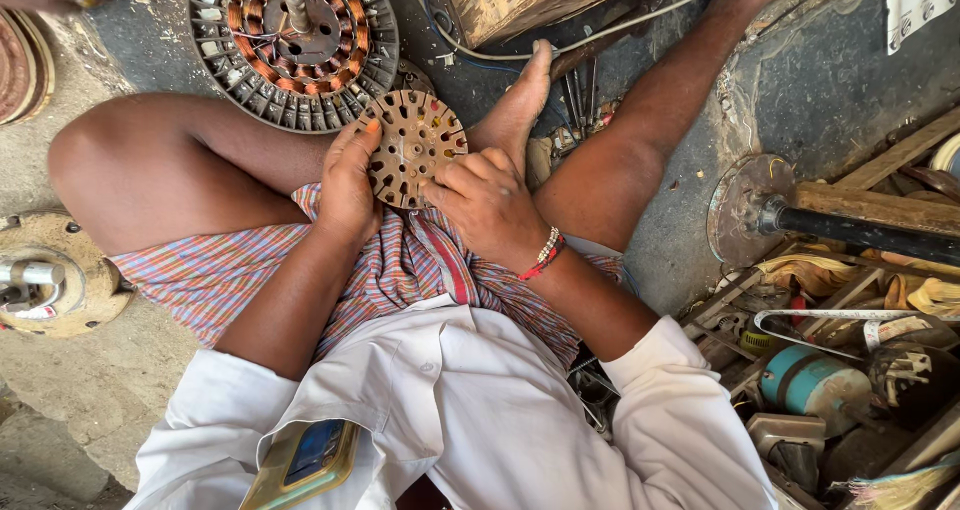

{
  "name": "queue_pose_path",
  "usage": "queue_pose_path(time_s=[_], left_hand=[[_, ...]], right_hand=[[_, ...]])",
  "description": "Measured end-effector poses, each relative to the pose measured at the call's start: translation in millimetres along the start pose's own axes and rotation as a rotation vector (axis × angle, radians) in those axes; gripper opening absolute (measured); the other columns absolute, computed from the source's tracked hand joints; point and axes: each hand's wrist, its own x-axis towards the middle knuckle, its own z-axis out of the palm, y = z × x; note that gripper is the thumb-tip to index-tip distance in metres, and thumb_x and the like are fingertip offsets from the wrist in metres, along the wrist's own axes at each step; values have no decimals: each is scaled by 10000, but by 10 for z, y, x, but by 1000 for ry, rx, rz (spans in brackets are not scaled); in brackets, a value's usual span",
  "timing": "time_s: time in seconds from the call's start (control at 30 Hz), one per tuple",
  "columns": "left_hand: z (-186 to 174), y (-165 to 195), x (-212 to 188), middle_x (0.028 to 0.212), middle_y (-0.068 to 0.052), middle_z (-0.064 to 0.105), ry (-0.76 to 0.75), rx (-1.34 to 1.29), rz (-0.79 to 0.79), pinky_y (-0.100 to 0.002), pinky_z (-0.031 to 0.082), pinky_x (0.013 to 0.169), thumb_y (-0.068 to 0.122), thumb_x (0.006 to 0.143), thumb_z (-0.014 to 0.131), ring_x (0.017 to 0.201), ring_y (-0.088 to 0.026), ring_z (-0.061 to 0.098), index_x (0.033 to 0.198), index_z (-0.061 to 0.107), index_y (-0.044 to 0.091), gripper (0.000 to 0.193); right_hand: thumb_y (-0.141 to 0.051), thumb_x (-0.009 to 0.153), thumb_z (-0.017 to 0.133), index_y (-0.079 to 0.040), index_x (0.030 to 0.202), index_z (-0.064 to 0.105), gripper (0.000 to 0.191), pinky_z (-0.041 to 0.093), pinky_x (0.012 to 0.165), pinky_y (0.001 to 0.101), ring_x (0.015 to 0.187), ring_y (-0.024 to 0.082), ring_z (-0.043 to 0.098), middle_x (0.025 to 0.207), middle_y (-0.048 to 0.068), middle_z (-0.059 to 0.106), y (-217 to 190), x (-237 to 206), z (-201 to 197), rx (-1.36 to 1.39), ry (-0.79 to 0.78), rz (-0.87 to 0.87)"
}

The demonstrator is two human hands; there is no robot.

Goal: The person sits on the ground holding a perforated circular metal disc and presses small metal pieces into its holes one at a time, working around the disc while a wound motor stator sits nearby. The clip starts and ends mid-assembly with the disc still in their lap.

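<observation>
Rusty brown and full of holes, the slotted metal disc [415, 147] sits over our lap, just above the checked cloth [400, 270]. We've got our left hand [348, 185] clamped on its left edge and our right hand [487, 205] pinching the lower right rim. Farther out, on the ground, lies a fan motor stator [293, 45] with copper windings.

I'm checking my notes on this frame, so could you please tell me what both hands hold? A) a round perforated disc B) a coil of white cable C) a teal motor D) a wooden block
A: the left hand and the right hand grip the disc from either side, over the lap.
</observation>
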Motion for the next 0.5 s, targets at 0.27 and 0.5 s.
queue_pose_path(time_s=[0.27, 0.5], left_hand=[[14, 6, 12, 1131, -102, 704, -2, -2, 25, -350, 564, 921, 171, 1015, 550, 1015, -208, 677, 1238, 627, 4, 289], [66, 2, -30, 1127, -87, 696, -58, 52, 62, -330, 552, 923, 169, 1030, 546, 1009, -187, 660, 1236, 634, 3, 279]], right_hand=[[-100, 940, 621, -72, 1160, 719, 243, 413, 911, 396, 1002, 217, 602, 1055, 25, 641, -1, 17, 63, -41, 8, 28], [-110, 949, 619, -81, 1134, 715, 210, 412, 904, 397, 974, 218, 598, 1050, 25, 654, -138, -60, 120, -51, 23, 149]])
